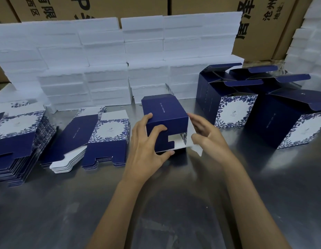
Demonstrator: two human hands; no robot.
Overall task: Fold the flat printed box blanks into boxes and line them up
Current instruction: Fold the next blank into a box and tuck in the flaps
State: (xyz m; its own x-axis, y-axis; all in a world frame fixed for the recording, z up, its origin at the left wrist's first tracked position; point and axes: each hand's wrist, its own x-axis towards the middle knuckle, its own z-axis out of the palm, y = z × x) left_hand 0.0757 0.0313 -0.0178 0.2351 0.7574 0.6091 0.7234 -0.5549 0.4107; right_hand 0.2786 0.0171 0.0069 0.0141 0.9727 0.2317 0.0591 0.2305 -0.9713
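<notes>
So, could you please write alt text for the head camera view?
Two hands fold a dark blue box on a metal table: the left hand grips it, the right hand bends a white flap. Flat blanks lie left, finished boxes stand right.

Dim, cool indoor light fell from above. The grey metal desk (174, 203) carried soft smeared reflections and a broad dark shadow near the bottom edge. Stacked white foam blocks (105, 56) looked nearly blown out. Wide-angle distortion bent the frame's edges; detail was slightly soft.
</notes>
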